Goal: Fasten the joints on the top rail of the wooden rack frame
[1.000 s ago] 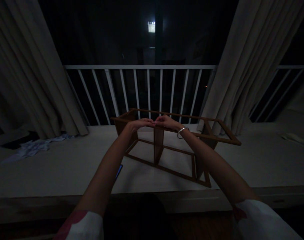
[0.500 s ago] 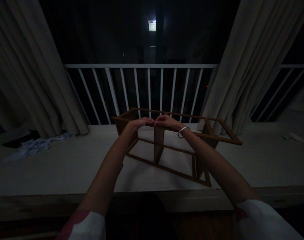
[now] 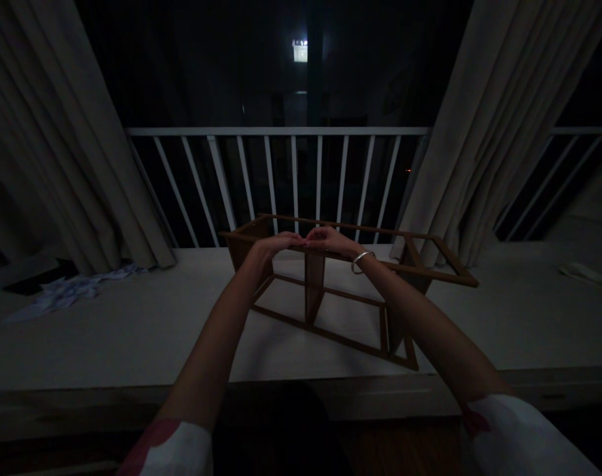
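A brown wooden shelf rack (image 3: pixel 314 287) lies on its side on the pale ledge, its upper rails level with my hands. My left hand (image 3: pixel 282 242) rests along the near upper rail, fingers pressed together by the middle shelf board. Right beside it, my right hand (image 3: pixel 330 240) is closed in a pinch at the same spot, with a silver bangle on the wrist. The fingertips of both hands nearly meet there. Whatever small thing they pinch is too small and dark to make out.
The pale ledge (image 3: pixel 182 344) runs across the view beneath a dark window. Behind it stands a white railing (image 3: pixel 281 131), with curtains (image 3: pixel 47 132) on both sides. Crumpled checked cloth or paper (image 3: pixel 67 291) lies at the left, and a pale folded item (image 3: pixel 585 274) at the right.
Both hands stay at the same place on the rail, with only slight finger movement. The rack has not visibly moved.
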Tool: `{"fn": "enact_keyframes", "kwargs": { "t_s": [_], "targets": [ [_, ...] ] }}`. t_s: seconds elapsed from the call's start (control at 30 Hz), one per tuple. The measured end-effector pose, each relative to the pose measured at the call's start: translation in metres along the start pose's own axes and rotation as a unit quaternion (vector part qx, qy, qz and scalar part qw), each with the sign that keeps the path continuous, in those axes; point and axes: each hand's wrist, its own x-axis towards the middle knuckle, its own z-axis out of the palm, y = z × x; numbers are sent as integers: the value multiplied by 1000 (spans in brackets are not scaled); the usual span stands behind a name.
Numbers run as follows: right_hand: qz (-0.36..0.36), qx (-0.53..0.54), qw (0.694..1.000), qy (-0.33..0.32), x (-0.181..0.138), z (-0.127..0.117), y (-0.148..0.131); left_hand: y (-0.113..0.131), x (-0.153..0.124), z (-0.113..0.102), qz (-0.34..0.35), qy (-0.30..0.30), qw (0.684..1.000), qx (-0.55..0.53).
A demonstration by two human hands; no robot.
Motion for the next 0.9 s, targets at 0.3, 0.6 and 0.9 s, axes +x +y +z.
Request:
{"fn": "enact_keyframes", "kwargs": {
  "t_s": [0.3, 0.6, 0.9],
  "targets": [
    [12, -4, 1000, -7, -1, -1, 1, 1, 0, 1, -10, 29, 1000, 1],
    [44, -25, 999, -1, 1, -2, 3, 3, 3, 1, 5, 53, 999, 6],
    [33, -25, 999, 7, 2, -2, 6, 0, 7, 0, -13, 76, 997, 13]
  ]
}}
